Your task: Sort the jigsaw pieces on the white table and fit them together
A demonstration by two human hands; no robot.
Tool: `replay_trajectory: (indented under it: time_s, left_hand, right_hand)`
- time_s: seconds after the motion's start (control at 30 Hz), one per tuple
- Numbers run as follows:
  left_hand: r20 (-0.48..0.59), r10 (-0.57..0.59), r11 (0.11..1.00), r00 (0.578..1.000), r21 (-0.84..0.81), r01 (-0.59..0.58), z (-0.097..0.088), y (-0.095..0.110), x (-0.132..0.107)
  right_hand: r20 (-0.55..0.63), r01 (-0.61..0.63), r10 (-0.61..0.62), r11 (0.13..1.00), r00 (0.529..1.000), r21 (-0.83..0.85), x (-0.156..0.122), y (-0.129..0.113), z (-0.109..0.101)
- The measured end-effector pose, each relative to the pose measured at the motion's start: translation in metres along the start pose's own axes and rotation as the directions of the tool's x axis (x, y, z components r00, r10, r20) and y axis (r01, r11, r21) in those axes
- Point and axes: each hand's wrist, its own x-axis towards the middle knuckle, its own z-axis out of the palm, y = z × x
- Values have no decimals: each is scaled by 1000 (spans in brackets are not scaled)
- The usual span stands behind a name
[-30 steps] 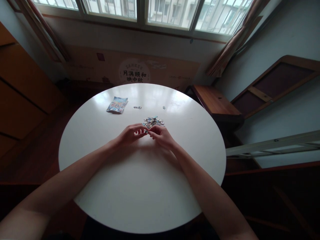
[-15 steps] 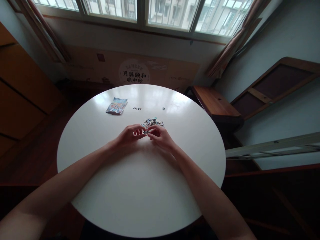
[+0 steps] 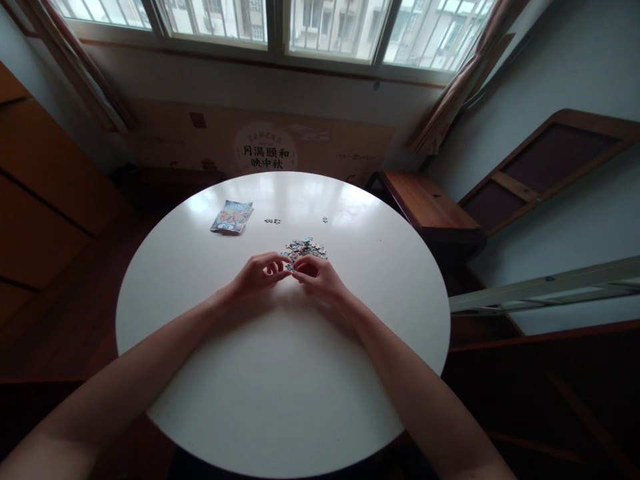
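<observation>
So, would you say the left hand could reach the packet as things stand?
Probably yes: nothing visible stands between the left hand and the packet, though its fingers seem to hold a puzzle piece.

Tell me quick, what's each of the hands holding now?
Left hand: closed, pinching a small puzzle piece.
Right hand: curled at the same piece; whether it grips, I can't tell.

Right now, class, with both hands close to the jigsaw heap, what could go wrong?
Slip: the small multicoloured jigsaw piece between the left hand and right hand sits in a fingertip grip and could drop.
Scatter: the multicoloured heap of jigsaw pieces lies just beyond both hands, so a bump might spread it.
</observation>
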Motion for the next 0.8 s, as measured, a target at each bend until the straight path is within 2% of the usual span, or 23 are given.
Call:
replay_trajectory:
  time_s: [0.3, 0.63, 0.8]
  left_hand:
    - [-24, -5, 1000, 1000, -22, 5, -2, 4, -2]
    - [-6, -143, 984, 990, -105, 141, -3, 2, -2]
    - [38, -159, 975, 987, -150, 163, -2, 1, -2]
  right_hand:
    - [2, 0, 0, 1000, 1000, 0, 0, 5, 0]
    - [-26, 8, -7, 1000, 1000, 28, 3, 4, 3]
    - [-27, 18, -18, 1000, 999, -9, 0, 2, 3]
